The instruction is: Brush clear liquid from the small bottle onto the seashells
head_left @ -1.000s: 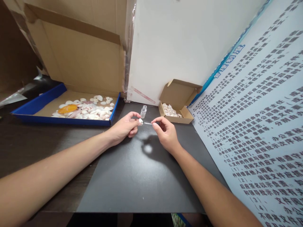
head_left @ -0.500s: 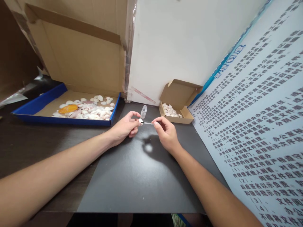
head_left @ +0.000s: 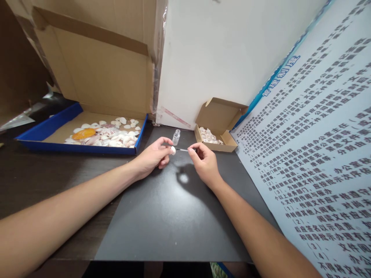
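Shell (head_left: 173, 150), small and white, sits pinched in the fingers of the left hand (head_left: 153, 156), clear of the surface (head_left: 162, 216) and just nearer than the bottle (head_left: 176, 137). Right hand (head_left: 203, 164): fingers grasping one end of a thin rod (head_left: 183, 150), held near level, dark end aimed at the shell. Rod and shell very close; whether they touch is too fine to tell. Handling, as judged: pinch the shell by its edge, leaving the side facing the rod free of skin. Grip light but firm; a piece this small probably twists or slips. Best to brace the left hand and let only the rod travel, in short, gentle contacts; a hard push could knock the shell loose. Bottle upright, apparently uncapped, just beyond the left fingers; mind it, since a nudge would likely topple it. Blue box (head_left: 78, 148) to the left, small box (head_left: 216, 147) to the right, both clear of the fingers.
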Available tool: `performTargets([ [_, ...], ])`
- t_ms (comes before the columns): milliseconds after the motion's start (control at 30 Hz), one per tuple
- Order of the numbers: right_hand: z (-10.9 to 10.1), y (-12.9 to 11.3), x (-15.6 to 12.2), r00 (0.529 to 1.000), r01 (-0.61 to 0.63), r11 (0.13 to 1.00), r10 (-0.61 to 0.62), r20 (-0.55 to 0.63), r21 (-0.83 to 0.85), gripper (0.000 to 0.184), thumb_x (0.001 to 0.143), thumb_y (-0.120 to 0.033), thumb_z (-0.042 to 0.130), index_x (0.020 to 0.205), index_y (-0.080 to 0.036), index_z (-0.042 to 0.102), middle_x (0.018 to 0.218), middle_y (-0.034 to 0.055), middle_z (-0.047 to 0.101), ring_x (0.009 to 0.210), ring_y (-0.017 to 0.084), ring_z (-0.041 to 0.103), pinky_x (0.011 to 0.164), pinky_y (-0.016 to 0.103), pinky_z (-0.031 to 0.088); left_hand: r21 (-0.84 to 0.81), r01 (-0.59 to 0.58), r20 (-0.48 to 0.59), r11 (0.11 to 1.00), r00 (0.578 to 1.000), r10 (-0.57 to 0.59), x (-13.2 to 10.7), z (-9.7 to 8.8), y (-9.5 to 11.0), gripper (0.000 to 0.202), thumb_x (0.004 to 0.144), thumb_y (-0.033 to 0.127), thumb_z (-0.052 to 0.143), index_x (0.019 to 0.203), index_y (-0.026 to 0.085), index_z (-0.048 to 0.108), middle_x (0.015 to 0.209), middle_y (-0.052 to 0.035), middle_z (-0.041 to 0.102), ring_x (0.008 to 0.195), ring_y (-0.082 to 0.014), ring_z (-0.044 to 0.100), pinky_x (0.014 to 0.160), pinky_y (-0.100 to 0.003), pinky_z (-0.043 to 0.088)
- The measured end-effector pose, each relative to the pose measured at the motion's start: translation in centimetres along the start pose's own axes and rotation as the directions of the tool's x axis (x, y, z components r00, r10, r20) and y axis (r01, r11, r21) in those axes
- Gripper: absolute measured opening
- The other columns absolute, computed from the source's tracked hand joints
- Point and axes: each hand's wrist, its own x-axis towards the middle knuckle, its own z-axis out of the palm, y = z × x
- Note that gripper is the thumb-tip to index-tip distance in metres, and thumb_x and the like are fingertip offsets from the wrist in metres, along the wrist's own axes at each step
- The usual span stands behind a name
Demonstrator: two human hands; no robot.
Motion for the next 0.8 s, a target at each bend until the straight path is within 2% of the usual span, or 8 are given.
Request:
performTargets([
  [233,0.0,-0.03,-0.08,0.998,0.02,0.999,-0.022,0.059,0.04,0.016,0.088,-0.033,0.056,0.084,-0.018,0.06,0.063,-0.0038,0.046,0.056,0.011,0.039,0.053,0.025,0.031,-0.022,0.014,0.005,1.0,1.0,-0.013,0.0,0.17,0.06,0.027,0.077,0.016,0.064,0.095,0.021,0.045,0.064,0.0084,0.041,0.042,-0.0035,0.034,0.038,-0.017,0.027],
  [400,-0.02,0.04,-0.01,1.0,-0.003,1.0,0.004,0.017,-0.006,0.015,0.086,-0.033,0.058,0.081,-0.018,0.06,0.061,-0.004,0.045,0.056,0.011,0.039,0.053,0.025,0.031,-0.02,0.018,0.007,1.0,1.0,-0.018,-0.07,0.24,0.1,0.026,0.077,0.014,0.062,0.095,0.021,0.045,0.065,0.0082,0.041,0.043,-0.0034,0.032,0.039,-0.017,0.026],
  [567,-0.07,-0.18,-0.07,0.995,0.021,0.998,-0.027,0.092,0.064,0.016,0.089,-0.033,0.055,0.086,-0.018,0.06,0.062,-0.0042,0.046,0.055,0.011,0.039,0.052,0.024,0.031,-0.022,0.03,0.022,0.999,0.999,-0.029,-0.24,0.25,0.25,0.023,0.078,0.014,0.059,0.095,0.021,0.045,0.062,0.0084,0.038,0.044,-0.0045,0.032,0.039,-0.017,0.027],
  [700,-0.09,-0.15,-0.03,0.999,0.015,1.0,-0.015,0.039,0.017,0.014,0.087,-0.032,0.058,0.084,-0.018,0.06,0.061,-0.0045,0.045,0.055,0.011,0.038,0.052,0.025,0.03,-0.045,0.042,0.025,0.998,0.999,-0.041,-0.22,0.18,0.24,0.024,0.078,0.014,0.06,0.095,0.021,0.045,0.063,0.0081,0.039,0.045,-0.0044,0.032,0.04,-0.017,0.027],
  [800,-0.12,-0.11,-0.02,0.999,0.012,0.998,-0.015,0.047,0.061,0.014,0.087,-0.032,0.057,0.087,-0.019,0.059,0.062,-0.0045,0.044,0.054,0.011,0.037,0.052,0.025,0.03,-0.055,0.051,0.027,0.997,0.998,-0.05,-0.18,0.17,0.25,0.024,0.077,0.015,0.06,0.095,0.021,0.045,0.064,0.0077,0.039,0.045,-0.0049,0.033,0.04,-0.017,0.027],
])
